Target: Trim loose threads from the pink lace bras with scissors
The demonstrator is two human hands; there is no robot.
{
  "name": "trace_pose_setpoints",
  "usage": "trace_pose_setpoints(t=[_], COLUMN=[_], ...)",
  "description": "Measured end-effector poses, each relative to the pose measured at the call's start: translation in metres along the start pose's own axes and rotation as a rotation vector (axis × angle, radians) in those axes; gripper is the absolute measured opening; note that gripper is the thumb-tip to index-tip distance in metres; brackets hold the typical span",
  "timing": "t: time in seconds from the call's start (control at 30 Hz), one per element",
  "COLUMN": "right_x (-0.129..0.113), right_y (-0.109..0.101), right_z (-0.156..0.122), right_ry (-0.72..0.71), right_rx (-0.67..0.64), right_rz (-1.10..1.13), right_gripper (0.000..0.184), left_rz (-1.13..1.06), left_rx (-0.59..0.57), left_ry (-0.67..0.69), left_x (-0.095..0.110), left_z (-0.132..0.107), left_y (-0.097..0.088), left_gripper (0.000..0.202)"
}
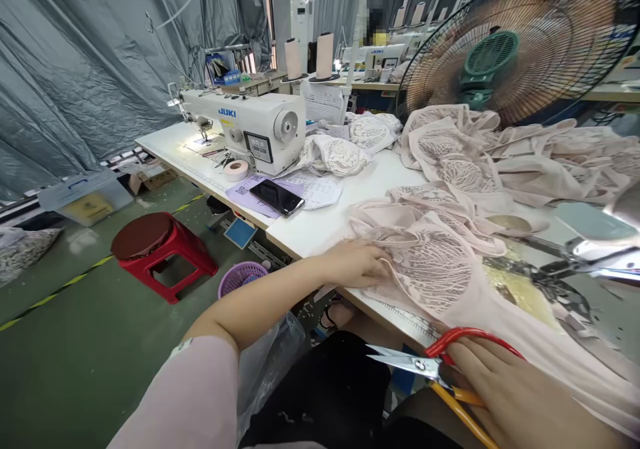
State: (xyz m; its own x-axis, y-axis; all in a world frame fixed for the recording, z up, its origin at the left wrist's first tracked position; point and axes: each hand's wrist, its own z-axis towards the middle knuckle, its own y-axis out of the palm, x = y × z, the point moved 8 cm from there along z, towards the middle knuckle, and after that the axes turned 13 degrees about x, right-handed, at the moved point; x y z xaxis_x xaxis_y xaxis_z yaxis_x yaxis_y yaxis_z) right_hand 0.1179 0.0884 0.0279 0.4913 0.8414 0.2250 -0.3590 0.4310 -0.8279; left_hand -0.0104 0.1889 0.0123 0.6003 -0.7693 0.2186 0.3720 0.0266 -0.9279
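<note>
- We see open green floor (75,342) to our left, with only a red stool (160,245) standing on it, well apart from us.
- The white table (310,225) runs diagonally; its near edge crosses just above our lap.
- A pale pink lace garment (435,262) lies heaped at that edge, sheer with a leaf-like pattern.
- Our left hand (357,263) rests on the garment's edge with its fingers close together. The tips are hidden in a fold, so we cannot tell if they pinch.
- Our right hand (515,395) grips the red-handled scissors (410,362) below the table edge, blades pointing left.
</note>
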Motion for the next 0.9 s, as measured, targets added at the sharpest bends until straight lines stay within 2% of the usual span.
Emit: trace_pose_setpoints(t=[0.23, 0.37, 0.5, 0.9], right_x=[-0.003, -0.005, -0.004, -0.006], right_y=[0.006, 0.007, 0.012, 0.015], right_z=[-0.004, -0.004, -0.009, -0.013], right_ry=[-0.022, -0.049, -0.049, -0.069], right_rx=[-0.006, 0.015, 0.006, -0.015], right_rz=[-0.040, -0.052, -0.057, -0.090], right_gripper=[0.023, 0.024, 0.028, 0.026], left_rz=[0.018, -0.002, 0.010, 0.006], left_rx=[-0.113, -0.203, -0.282, -0.357], left_ry=[-0.049, -0.098, -0.071, 0.034], left_x=[-0.010, -0.017, -0.019, -0.025], left_z=[0.006, 0.006, 0.008, 0.018], left_y=[-0.001, 0.003, 0.004, 0.006], left_gripper=[0.036, 0.050, 0.054, 0.060])
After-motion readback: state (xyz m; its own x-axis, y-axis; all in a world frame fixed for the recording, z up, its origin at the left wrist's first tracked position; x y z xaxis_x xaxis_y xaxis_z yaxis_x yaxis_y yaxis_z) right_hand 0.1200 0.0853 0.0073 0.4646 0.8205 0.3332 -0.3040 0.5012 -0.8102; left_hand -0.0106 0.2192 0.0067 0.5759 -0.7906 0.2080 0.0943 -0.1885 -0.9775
